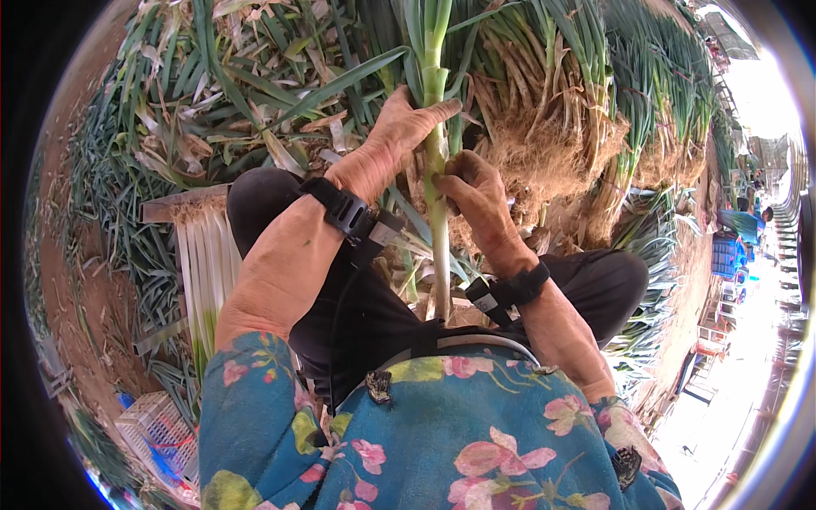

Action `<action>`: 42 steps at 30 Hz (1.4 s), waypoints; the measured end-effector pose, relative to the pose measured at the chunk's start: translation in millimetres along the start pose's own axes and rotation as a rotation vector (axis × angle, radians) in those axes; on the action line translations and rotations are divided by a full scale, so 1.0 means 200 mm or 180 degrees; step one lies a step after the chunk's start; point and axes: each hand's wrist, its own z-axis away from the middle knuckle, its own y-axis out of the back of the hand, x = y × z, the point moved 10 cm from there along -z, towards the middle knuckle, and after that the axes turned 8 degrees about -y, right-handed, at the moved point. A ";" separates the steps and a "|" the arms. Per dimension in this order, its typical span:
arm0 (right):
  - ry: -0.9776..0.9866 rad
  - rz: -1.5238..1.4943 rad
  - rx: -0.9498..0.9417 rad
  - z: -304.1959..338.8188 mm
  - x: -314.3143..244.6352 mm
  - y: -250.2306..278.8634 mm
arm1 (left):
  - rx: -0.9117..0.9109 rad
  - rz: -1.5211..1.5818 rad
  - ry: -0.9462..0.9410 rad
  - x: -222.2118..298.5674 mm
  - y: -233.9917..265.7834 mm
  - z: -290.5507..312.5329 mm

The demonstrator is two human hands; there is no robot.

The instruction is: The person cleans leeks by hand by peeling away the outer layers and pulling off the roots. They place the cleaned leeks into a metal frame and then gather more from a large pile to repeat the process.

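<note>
A long leek stands almost upright before me, its white shank down between my legs and its green leaves rising past the top of the view. My left hand grips it where the green begins, thumb across the front. Just below, on the right side, my right hand has its fingers bent and pinched against the shank. Whether a strip of outer skin is between those fingers I cannot make out. Peeled white leeks lie side by side at my left, against a board.
Bundled leeks with shaggy brown roots are stacked ahead on the right. Loose leaves and trimmings cover the ground ahead on the left. A pale plastic crate is at lower left. Far right, a person sits near blue crates.
</note>
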 end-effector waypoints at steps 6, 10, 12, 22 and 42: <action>0.0477 0.0925 -0.0030 0.09 -0.11 -0.04 | 0.0068 -0.0138 -0.0095 0.02 0.02 0.02; 0.1345 0.1426 0.0175 0.24 -0.23 -0.07 | 0.0063 -0.0330 -0.0032 0.02 0.04 0.04; 0.1321 0.1040 0.0329 0.24 -0.18 0.02 | 0.0045 -0.0617 -0.0007 0.01 0.02 0.05; -0.0057 -0.1444 -0.0697 0.24 0.10 0.02 | 0.0842 0.1006 -0.0211 -0.11 0.09 -0.05; -0.0090 -0.0852 0.0235 0.80 0.08 0.73 | 0.2731 0.1684 -0.1039 0.23 0.88 -0.15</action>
